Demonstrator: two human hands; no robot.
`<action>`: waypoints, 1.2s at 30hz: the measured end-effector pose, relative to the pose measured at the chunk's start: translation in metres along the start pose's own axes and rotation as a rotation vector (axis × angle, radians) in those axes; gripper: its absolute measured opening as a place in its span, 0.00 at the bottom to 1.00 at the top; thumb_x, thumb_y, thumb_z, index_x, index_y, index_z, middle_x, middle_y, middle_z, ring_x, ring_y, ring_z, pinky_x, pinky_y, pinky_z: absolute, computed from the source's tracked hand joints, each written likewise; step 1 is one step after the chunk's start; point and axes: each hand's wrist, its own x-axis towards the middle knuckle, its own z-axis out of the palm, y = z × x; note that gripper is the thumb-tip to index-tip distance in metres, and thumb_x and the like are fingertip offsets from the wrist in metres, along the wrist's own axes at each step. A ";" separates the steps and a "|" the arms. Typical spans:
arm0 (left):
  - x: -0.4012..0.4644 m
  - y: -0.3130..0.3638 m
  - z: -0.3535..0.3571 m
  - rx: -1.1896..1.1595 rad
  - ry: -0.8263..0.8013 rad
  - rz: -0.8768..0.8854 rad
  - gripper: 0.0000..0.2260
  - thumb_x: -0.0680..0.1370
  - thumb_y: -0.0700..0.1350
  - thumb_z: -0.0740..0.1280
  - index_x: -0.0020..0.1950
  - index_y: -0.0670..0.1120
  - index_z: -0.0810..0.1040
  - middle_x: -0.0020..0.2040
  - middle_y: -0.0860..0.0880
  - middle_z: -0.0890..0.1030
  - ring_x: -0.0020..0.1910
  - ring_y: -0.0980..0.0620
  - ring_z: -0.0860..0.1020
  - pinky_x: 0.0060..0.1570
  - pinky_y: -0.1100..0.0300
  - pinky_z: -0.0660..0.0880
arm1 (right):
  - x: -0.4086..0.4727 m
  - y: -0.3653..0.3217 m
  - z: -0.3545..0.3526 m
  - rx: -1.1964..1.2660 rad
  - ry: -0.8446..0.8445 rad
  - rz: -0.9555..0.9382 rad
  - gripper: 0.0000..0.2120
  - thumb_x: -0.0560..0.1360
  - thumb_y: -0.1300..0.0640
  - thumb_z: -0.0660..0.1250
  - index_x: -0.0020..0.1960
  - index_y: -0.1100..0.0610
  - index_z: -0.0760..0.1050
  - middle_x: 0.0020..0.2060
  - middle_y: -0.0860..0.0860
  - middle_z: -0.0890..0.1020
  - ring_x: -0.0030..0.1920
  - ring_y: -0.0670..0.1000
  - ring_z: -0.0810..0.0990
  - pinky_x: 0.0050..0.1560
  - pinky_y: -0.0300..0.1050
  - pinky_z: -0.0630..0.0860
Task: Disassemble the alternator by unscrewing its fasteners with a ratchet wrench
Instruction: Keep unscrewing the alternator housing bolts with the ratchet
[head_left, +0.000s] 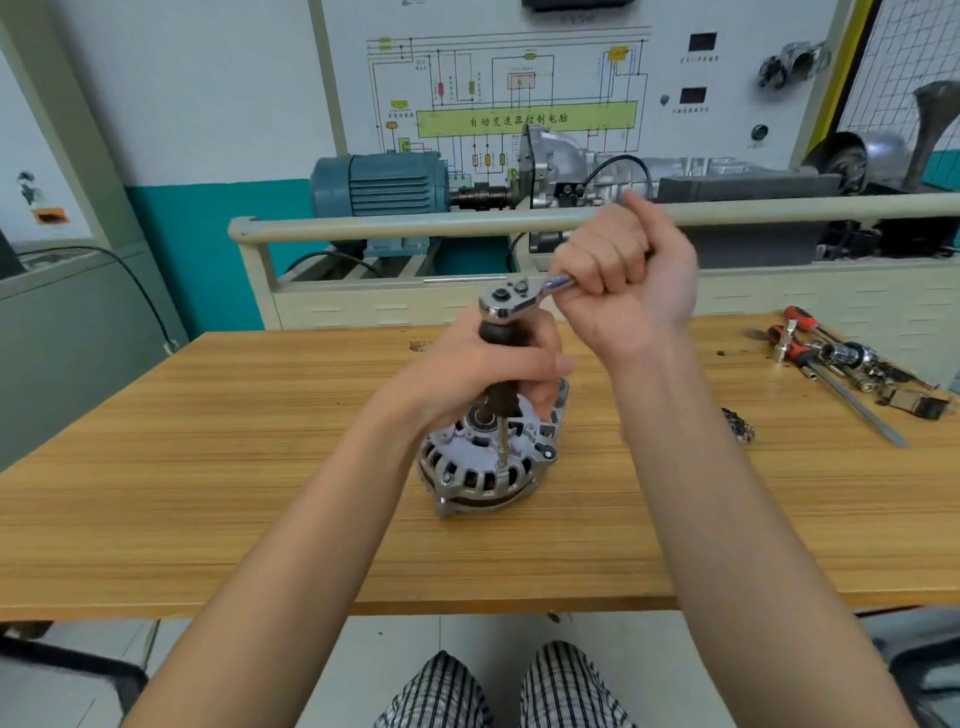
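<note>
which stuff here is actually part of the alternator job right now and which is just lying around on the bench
In use:
alternator, standing on the wooden table
ratchet wrench, handle gripped by the right hand
black extension driver, gripped by the left hand, tip down on the alternator

Lying about:
pile of screwdrivers and sockets, far right
small dark part, right of the alternator

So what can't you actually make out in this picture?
Head view only:
- The fastener under the socket on the alternator: covered by the socket.
- The ratchet handle: wrapped by the right hand.
- The middle of the black extension grip: wrapped by the left hand.
- The tools at the right of the table: too small and jumbled to sort.
- The small dark part near the right forearm: blurred.
</note>
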 end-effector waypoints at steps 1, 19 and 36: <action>0.002 0.000 0.003 -0.036 -0.031 -0.024 0.14 0.70 0.38 0.70 0.26 0.47 0.73 0.22 0.49 0.70 0.21 0.51 0.68 0.27 0.63 0.69 | 0.007 -0.002 -0.002 0.049 0.037 0.053 0.20 0.76 0.58 0.53 0.25 0.51 0.58 0.19 0.44 0.53 0.20 0.45 0.50 0.22 0.39 0.52; 0.004 -0.005 0.011 0.058 0.340 -0.016 0.13 0.67 0.39 0.69 0.25 0.49 0.70 0.23 0.50 0.67 0.23 0.52 0.64 0.27 0.62 0.65 | -0.049 0.036 0.001 -0.420 -0.236 -0.735 0.20 0.74 0.62 0.54 0.25 0.53 0.59 0.18 0.49 0.56 0.20 0.46 0.55 0.26 0.39 0.54; 0.014 -0.011 0.028 -0.061 0.607 -0.040 0.14 0.66 0.41 0.62 0.22 0.50 0.63 0.20 0.53 0.61 0.19 0.55 0.57 0.22 0.67 0.56 | -0.051 0.045 -0.005 -0.375 -0.219 -0.771 0.21 0.76 0.63 0.51 0.25 0.54 0.62 0.19 0.49 0.58 0.21 0.46 0.58 0.28 0.41 0.57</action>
